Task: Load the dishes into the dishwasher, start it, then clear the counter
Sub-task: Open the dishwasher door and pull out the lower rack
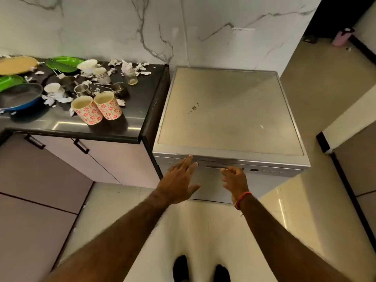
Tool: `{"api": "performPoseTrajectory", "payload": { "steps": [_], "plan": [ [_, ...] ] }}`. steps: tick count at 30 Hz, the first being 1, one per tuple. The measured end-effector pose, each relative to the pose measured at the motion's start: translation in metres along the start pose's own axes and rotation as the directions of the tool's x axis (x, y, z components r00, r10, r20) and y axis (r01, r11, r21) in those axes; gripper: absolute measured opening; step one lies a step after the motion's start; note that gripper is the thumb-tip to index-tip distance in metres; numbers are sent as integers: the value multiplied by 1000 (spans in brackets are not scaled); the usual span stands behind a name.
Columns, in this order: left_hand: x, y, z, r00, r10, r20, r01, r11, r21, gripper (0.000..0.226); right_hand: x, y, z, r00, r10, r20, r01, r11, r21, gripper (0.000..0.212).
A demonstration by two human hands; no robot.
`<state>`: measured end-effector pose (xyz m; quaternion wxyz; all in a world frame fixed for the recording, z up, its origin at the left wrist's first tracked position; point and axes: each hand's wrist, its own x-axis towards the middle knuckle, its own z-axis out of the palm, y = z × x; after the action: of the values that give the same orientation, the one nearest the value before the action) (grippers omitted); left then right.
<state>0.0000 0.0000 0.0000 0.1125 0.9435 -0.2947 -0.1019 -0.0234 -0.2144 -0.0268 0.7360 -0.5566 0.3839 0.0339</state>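
While dishwasher [230,110] door shut, dishes [95,107] unloaded on counter [140,110]: task barely begun. Left hand [179,180] flat, spread, against door top; right hand [234,179] loosely curled at handle recess, holding nothing.

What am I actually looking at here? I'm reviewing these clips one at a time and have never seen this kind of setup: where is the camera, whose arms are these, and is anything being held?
There is no robot here. A person wears a wide-angle camera on the head, so the single picture looks forward and down along their own two arms.

The left hand reaches with straight fingers to the top front edge of the dishwasher, a silver box whose door is closed. The right hand has its fingers curled at the door handle; whether it grips the handle already is hard to tell. Neither hand carries a dish.

To the left, the dark counter holds the dirty things: two flowered mugs, green plates, a blue pan, small steel cups and scraps of torn paper.
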Motion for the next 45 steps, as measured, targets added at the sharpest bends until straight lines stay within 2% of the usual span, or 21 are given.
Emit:
{"api": "performPoseTrajectory", "payload": {
  "steps": [3,5,10,13,16,19,22,27,30,32,34,35,36,37,38,39,40,41,43,45],
  "plan": [
    [8,3,20,998,-7,56,6,1000,24,82,21,11,-5,993,120,2,-116,958,262,34],
    [12,5,31,995,-12,100,7,999,49,81,28,18,-5,994,112,1,-101,897,431,35],
    [29,8,43,989,-25,147,11,995,95,80,50,26,9,993,108,-52,-48,752,658,34],
    [36,12,39,991,-24,131,14,997,82,79,51,26,17,998,60,-31,-15,649,760,30],
    [39,13,34,995,-16,99,8,997,79,77,53,30,16,999,24,27,-36,612,790,26],
    [36,14,31,999,-1,44,-2,997,77,74,53,34,10,999,16,52,-50,633,772,32],
    [33,15,31,1000,2,-31,1,995,95,72,56,36,8,999,17,29,-33,645,763,42],
    [29,14,40,998,-35,-60,42,991,130,78,47,43,2,995,80,-57,-21,739,673,37],
    [26,21,44,997,-80,-16,81,989,121,87,22,65,-13,991,112,-72,-44,787,616,50],
    [23,23,53,988,-113,103,95,983,159,97,2,82,-24,991,125,-53,-69,796,601,53],
    [15,21,66,966,-148,210,115,980,164,105,-17,96,-36,989,133,-70,-72,831,552,56],
    [8,20,75,960,-157,233,124,981,152,107,-26,102,-44,979,149,-136,-66,872,485,66],
    [1,20,82,958,-156,240,126,983,136,109,-35,107,-53,950,157,-271,-58,939,340,81],
    [-9,20,89,959,-149,242,123,985,117,110,-45,113,-63,892,111,-439,-72,992,105,94],
    [-18,21,95,960,-135,243,115,989,96,109,-56,118,-72,821,-33,-569,-67,986,-153,100],
    [-28,21,101,962,-119,245,103,992,77,107,-66,124,-84,740,-246,-626,-12,926,-378,97],
    [-38,21,109,964,-105,244,93,994,60,105,-73,130,-95,684,-452,-573,76,825,-560,92],
    [-45,20,115,965,-94,243,86,995,46,102,-74,135,-105,679,-592,-435,154,693,-704,85],
    [-63,19,125,959,-78,274,76,997,17,93,-71,156,-119,740,-665,-101,247,408,-879,61],
    [-82,21,134,948,-64,313,69,998,-4,83,-74,178,-130,767,-636,82,259,191,-947,43]
  ]
}}
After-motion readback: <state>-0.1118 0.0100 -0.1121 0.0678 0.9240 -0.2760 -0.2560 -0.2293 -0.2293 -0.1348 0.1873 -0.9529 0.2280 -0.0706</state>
